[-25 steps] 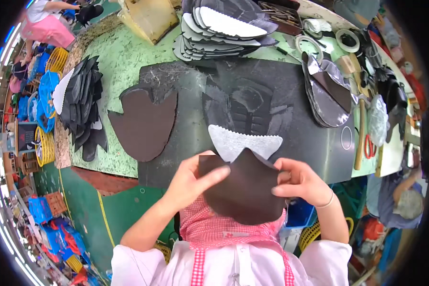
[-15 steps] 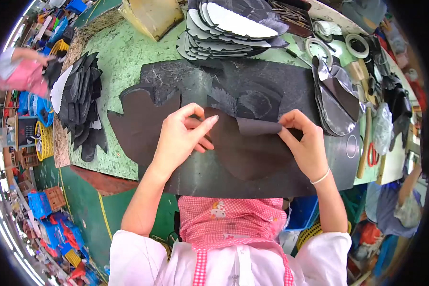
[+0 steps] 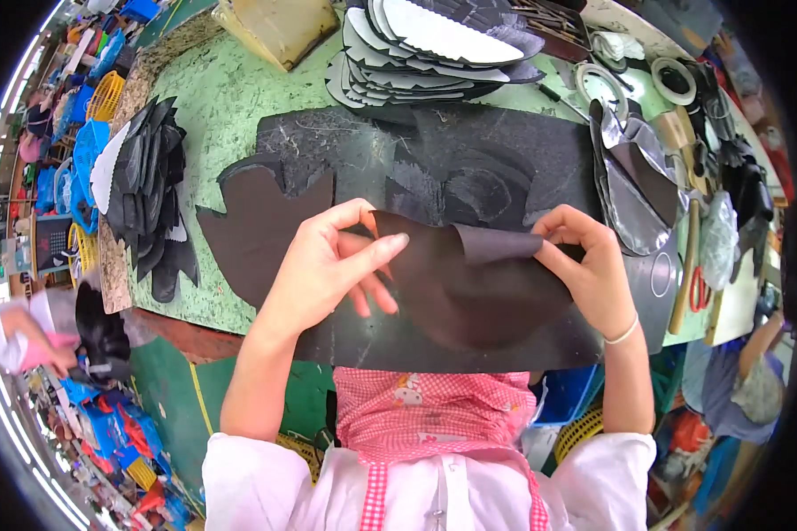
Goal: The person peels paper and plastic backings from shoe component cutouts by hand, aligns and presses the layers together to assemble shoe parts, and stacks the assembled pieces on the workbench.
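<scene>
Between my hands hangs a thin dark brown sheet piece (image 3: 478, 296) with a rounded lower edge, its upper right edge folded over. My left hand (image 3: 336, 257) pinches its upper left corner between thumb and index finger, the other fingers curled loosely below. At the folded edge, my right hand (image 3: 584, 252) grips the sheet with thumb and fingertips. Below it lies a black work mat (image 3: 363, 341). Left of my left hand rests a stack of dark cut pieces (image 3: 266, 221) with a notched top edge.
Stacks of black and white toothed pieces (image 3: 452, 35) lie at the back, with another dark stack (image 3: 146, 186) at the left. Right: layered shiny pieces (image 3: 638, 190), tape rolls (image 3: 673, 81), a wooden-handled tool (image 3: 687, 265), red-handled scissors (image 3: 700, 288). A co-worker (image 3: 35, 332) stands at left.
Both hands have shifted the sheet slightly; my right hand moved right, and the sheet's lower part now looks lifted and curved. The co-worker at left has come nearer, carrying dark pieces.
</scene>
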Available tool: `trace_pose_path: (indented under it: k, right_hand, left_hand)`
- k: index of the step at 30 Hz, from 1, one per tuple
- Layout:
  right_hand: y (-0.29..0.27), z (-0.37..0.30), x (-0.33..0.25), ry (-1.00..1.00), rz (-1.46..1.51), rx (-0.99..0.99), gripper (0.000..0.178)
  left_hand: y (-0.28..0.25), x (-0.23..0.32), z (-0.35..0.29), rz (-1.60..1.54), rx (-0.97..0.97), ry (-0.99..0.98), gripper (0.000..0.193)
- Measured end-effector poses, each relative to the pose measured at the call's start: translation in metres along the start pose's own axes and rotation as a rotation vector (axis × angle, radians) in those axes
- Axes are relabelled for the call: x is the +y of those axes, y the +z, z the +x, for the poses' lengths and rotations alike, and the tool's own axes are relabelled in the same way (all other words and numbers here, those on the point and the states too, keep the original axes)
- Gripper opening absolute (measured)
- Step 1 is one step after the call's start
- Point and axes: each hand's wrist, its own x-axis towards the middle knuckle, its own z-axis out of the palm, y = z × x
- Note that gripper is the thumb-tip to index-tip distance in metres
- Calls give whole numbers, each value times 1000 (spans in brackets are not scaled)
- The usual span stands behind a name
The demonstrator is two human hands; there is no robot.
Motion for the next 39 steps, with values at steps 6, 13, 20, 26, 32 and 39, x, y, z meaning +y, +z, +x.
trace_pose_path:
  k: [6,13,20,26,32,39]
  right_hand:
    - [11,0,6,-51,-164,75,15]
    - [13,8,13,-73,-231,118,15]
    - [11,7,5,-42,-280,99,17]
    - [-11,-9,26,59,5,285,28]
    - [-1,-8,34,-182,-365,427,25]
    - [8,-46,40,-378,-835,124,89]
  left_hand:
    - [4,-4,12,277,139,3,21]
    - [18,-8,20,350,212,-35,23]
    - [67,-44,16,905,63,1049,37]
    - [88,-51,11,1356,-168,795,91]
    - [77,-52,10,1210,-496,1068,51]
    - [60,-25,55,1441,77,889,99]
